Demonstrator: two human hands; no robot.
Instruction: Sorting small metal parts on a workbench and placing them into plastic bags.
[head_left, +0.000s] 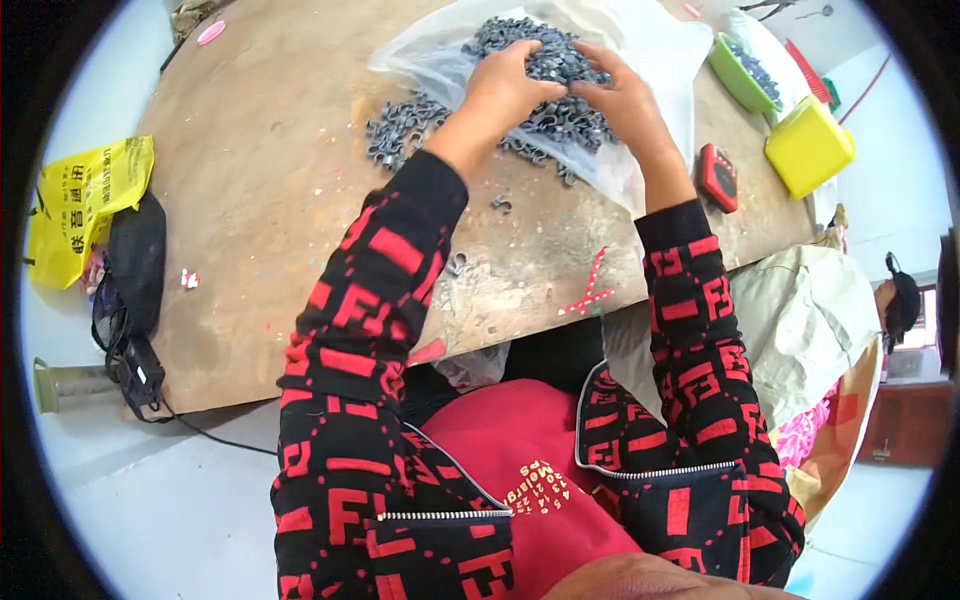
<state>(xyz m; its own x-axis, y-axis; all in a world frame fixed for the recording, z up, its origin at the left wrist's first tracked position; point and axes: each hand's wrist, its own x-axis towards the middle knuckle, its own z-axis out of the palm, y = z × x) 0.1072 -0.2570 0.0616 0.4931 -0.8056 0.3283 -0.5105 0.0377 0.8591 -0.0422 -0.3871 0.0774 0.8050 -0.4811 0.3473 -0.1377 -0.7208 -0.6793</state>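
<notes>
Brown desk (270, 250) carries, back from its near edge, gray curved pieces (558, 66) mostly heaped on translucent plastic (655, 35), left hand (503, 88) and right hand (627, 103) cupped there with fingers parted, and a smaller heap (396, 138) apparently left ungathered alongside.

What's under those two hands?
Under the left hand and right hand there's a heap of little grey curved pieces, with see-through plastic beside it. The palms and upper pieces cover the heap's bottom, so I can't see that.
</notes>
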